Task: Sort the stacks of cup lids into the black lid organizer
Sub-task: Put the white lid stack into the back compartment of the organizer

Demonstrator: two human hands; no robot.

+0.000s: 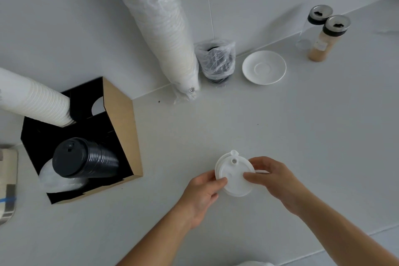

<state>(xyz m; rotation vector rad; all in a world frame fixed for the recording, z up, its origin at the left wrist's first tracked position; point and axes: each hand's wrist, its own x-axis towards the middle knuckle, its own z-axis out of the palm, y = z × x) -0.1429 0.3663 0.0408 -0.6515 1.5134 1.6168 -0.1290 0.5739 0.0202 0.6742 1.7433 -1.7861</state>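
Observation:
A stack of white cup lids (234,174) sits low over the white counter, held from both sides. My left hand (200,192) grips its left edge with thumb on top. My right hand (274,177) grips its right edge. The black lid organizer (121,127), a black box with brown cardboard sides, stands at the left. A stack of black lids (84,157) leans in its front compartment above a clear plastic bag (56,179). A long stack of white cups (34,101) rests in its rear compartment. A short stack of black lids in a plastic bag (217,61) stands by the wall.
A tall wrapped sleeve of white cups (164,26) leans against the wall. A white saucer (263,67) lies to the right of the bagged lids. Two shaker jars (323,36) stand at the back right. A grey object (7,188) sits at the left edge.

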